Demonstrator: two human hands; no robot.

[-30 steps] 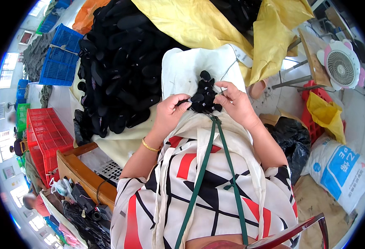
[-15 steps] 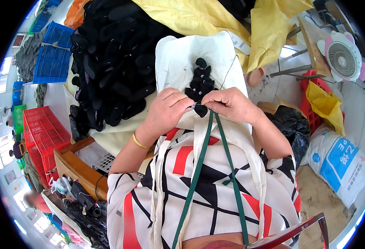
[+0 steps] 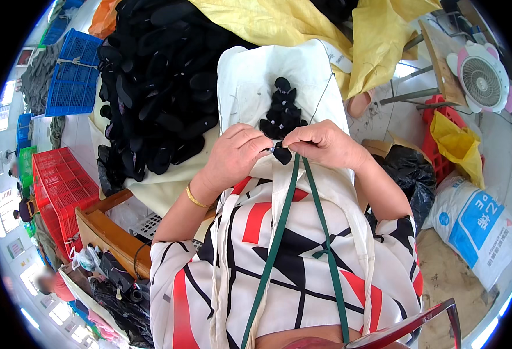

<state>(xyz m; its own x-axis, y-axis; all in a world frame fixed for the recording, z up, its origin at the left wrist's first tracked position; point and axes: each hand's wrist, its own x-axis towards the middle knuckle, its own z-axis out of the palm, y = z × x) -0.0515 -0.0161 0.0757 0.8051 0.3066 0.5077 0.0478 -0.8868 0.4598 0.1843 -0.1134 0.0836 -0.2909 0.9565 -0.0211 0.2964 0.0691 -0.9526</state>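
Note:
Both hands meet over the near end of a white cloth-covered surface (image 3: 238, 75). My left hand (image 3: 240, 150) is closed in a pinch, with a small shiny bit at its fingertips. My right hand (image 3: 326, 143) pinches thumb against forefinger. Between the fingertips runs a thin, pale needle-like thing (image 3: 278, 147), too fine to make out well. A dark thread (image 3: 324, 93) leads from beside my right hand up over the white cloth. Just beyond my fingers lies a cluster of small black fabric pieces (image 3: 283, 110) with pale spots; one black piece (image 3: 282, 154) shows below the pinch.
A big heap of black, sole-shaped pieces (image 3: 157, 87) lies to the left. Yellow sheeting (image 3: 279, 23) spreads behind. Around stand red crates (image 3: 64, 192), a blue crate (image 3: 73, 75), a wooden drawer (image 3: 107, 238), a fan (image 3: 480, 81), a black bag (image 3: 407, 177) and a white-blue sack (image 3: 477, 232).
Both hands stay almost in place, still pinching. The white surface and the black cluster sit slightly higher in the picture.

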